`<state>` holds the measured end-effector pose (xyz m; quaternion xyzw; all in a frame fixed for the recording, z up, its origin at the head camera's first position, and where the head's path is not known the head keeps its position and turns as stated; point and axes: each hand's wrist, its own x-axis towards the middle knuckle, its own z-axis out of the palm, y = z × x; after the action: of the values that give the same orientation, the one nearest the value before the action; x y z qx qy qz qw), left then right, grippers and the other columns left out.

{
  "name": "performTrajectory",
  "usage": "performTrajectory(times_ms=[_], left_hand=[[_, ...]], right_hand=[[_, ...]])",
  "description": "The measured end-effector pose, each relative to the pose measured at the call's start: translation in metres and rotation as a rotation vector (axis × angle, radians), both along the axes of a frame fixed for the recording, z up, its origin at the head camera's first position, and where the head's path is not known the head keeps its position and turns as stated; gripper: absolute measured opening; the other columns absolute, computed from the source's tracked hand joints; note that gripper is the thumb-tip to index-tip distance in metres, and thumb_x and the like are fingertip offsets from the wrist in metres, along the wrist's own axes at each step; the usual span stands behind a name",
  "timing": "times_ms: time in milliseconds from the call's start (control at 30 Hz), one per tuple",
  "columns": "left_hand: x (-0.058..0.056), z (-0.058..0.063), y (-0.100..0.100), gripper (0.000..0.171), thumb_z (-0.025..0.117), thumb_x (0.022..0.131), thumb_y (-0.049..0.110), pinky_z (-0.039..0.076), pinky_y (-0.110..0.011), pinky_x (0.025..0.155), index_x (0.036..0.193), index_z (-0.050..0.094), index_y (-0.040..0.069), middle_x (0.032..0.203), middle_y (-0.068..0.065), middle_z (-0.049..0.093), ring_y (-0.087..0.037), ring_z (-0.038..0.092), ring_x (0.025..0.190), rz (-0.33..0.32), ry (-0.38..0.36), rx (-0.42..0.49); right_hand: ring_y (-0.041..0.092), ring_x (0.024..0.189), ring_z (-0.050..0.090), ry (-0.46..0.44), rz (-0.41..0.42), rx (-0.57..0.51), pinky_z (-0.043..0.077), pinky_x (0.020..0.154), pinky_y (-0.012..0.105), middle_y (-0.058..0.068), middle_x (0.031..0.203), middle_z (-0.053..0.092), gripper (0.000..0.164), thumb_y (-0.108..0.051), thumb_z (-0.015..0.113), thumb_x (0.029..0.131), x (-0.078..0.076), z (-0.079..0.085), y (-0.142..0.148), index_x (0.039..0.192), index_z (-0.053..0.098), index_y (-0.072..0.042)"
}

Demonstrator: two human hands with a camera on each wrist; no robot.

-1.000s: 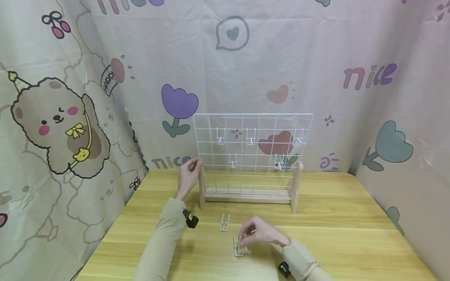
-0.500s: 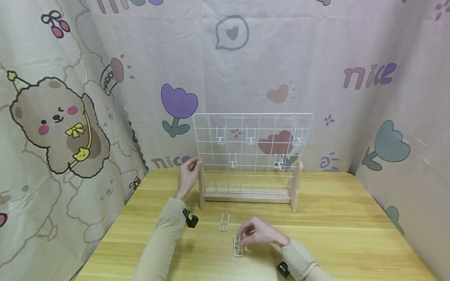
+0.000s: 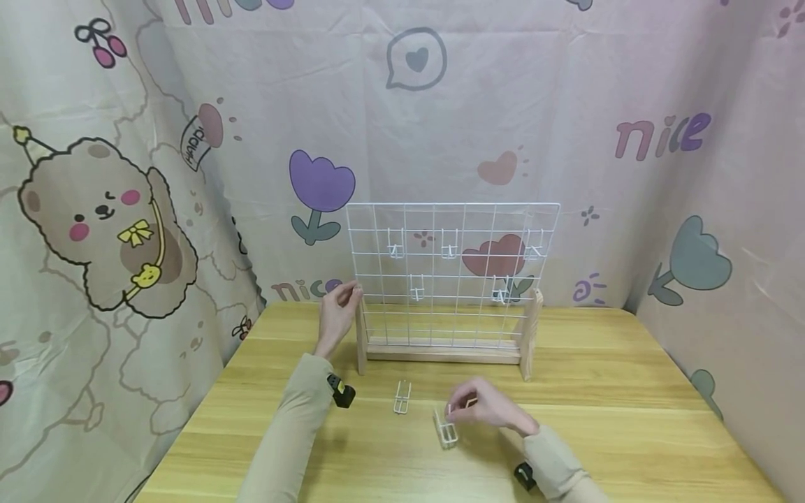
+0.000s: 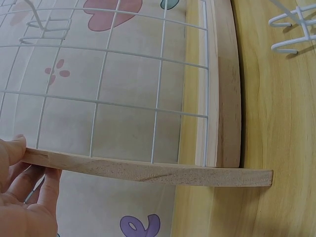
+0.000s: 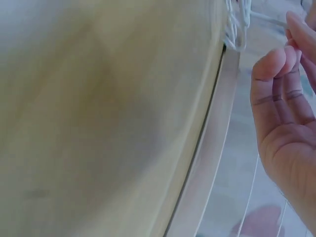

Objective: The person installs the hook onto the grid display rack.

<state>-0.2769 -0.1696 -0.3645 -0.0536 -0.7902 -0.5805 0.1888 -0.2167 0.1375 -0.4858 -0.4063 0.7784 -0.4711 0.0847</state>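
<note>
A white wire grid panel (image 3: 453,204) stands upright in a wooden stand (image 3: 443,355) on the table. My left hand (image 3: 336,314) grips the top of its left post; the left wrist view shows the thumb and fingers on either side of that wooden post (image 4: 148,171). With fingertips and thumb, my right hand (image 3: 484,404) pinches a white wire hook (image 3: 447,437) in front of the stand. In the right wrist view the hook (image 5: 239,24) shows only partly, at the top edge. A second wire hook (image 3: 402,398) lies on the table between the hands.
Several white hooks hang on the grid in two rows, one being the upper middle hook (image 3: 449,250). The wooden table (image 3: 597,391) is backed by a printed curtain (image 3: 415,140), which also hangs along both sides.
My right hand has moved right and slightly away from me, and the pinched wire hook has come with it, now tilted. My left hand stays on the post.
</note>
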Motion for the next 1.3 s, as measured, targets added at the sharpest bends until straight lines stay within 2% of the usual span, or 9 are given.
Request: performTrajectory(times_ms=[333,467,567,700,800,900,1000,1167,1300], left_hand=[[0.001,0.001,-0.001,0.034,0.06,0.1,0.004,0.051,-0.047,0.106,0.131,0.058,-0.011,0.131,-0.03,0.062,-0.042,0.063,0.124,-0.008,0.002,0.001],[-0.018,-0.017,-0.005,0.036,0.061,0.1,0.009,0.052,-0.045,0.106,0.132,0.059,-0.007,0.132,-0.027,0.063,-0.04,0.064,0.124,-0.004,0.011,0.011],[-0.031,-0.032,-0.009,0.037,0.062,0.101,0.013,0.053,-0.043,0.106,0.133,0.06,-0.004,0.132,-0.026,0.064,-0.039,0.065,0.123,0.002,0.025,0.014],[-0.032,-0.031,-0.009,0.036,0.063,0.1,0.013,0.053,-0.044,0.105,0.132,0.061,-0.003,0.132,-0.025,0.065,-0.037,0.065,0.123,0.001,0.025,0.021],[-0.032,-0.031,-0.009,0.036,0.062,0.101,0.014,0.053,-0.044,0.106,0.133,0.061,-0.003,0.132,-0.024,0.064,-0.037,0.065,0.123,0.001,0.021,0.022],[-0.03,-0.03,-0.009,0.037,0.061,0.101,0.013,0.051,-0.046,0.108,0.134,0.059,-0.004,0.134,-0.026,0.062,-0.039,0.063,0.126,-0.004,0.014,0.018],[-0.023,-0.022,-0.006,0.037,0.06,0.101,0.009,0.05,-0.049,0.108,0.134,0.057,-0.007,0.135,-0.028,0.06,-0.041,0.061,0.126,-0.011,-0.002,0.015],[-0.004,-0.003,-0.001,0.036,0.059,0.1,0.005,0.051,-0.048,0.107,0.133,0.057,-0.01,0.133,-0.03,0.06,-0.043,0.062,0.124,-0.013,-0.012,0.001],[0.003,0.004,0.001,0.035,0.059,0.1,0.004,0.051,-0.047,0.106,0.132,0.057,-0.011,0.133,-0.03,0.061,-0.043,0.062,0.124,-0.012,-0.011,-0.003]], right_hand=[[0.0,0.07,0.061,-0.012,-0.021,-0.014,0.057,0.063,0.02,0.022,0.077,0.069,0.005,0.006,0.073,0.083,-0.008,0.0,0.048,0.087,0.074,0.003],[0.016,0.066,0.065,-0.025,-0.016,-0.004,0.057,0.061,0.021,0.023,0.078,0.07,0.005,0.005,0.072,0.084,-0.01,-0.001,0.055,0.088,0.075,0.002],[0.02,0.068,0.067,-0.068,-0.019,0.01,0.058,0.062,0.022,0.023,0.081,0.071,0.006,0.002,0.073,0.085,-0.01,-0.001,0.057,0.09,0.074,0.005],[0.009,0.074,0.066,-0.161,-0.027,0.03,0.059,0.065,0.021,0.027,0.086,0.069,0.019,0.003,0.075,0.082,-0.012,-0.001,0.061,0.098,0.069,0.011],[0.007,0.077,0.066,-0.243,-0.034,0.056,0.06,0.067,0.02,0.031,0.091,0.067,0.029,0.003,0.076,0.08,-0.013,-0.002,0.063,0.104,0.065,0.013],[0.007,0.077,0.065,-0.309,-0.051,0.086,0.059,0.068,0.019,0.03,0.094,0.067,0.033,0.003,0.077,0.079,-0.015,-0.002,0.062,0.107,0.064,0.013],[0.008,0.076,0.064,-0.344,-0.069,0.103,0.058,0.067,0.018,0.024,0.093,0.068,0.034,0.003,0.077,0.078,-0.016,-0.003,0.061,0.107,0.063,0.012],[0.008,0.073,0.063,-0.363,-0.088,0.128,0.057,0.064,0.018,0.017,0.089,0.069,0.034,0.004,0.078,0.077,-0.018,-0.004,0.057,0.107,0.063,0.011],[0.007,0.071,0.062,-0.37,-0.099,0.156,0.055,0.062,0.016,0.013,0.085,0.07,0.032,0.003,0.079,0.076,-0.018,-0.003,0.054,0.104,0.064,0.009]])
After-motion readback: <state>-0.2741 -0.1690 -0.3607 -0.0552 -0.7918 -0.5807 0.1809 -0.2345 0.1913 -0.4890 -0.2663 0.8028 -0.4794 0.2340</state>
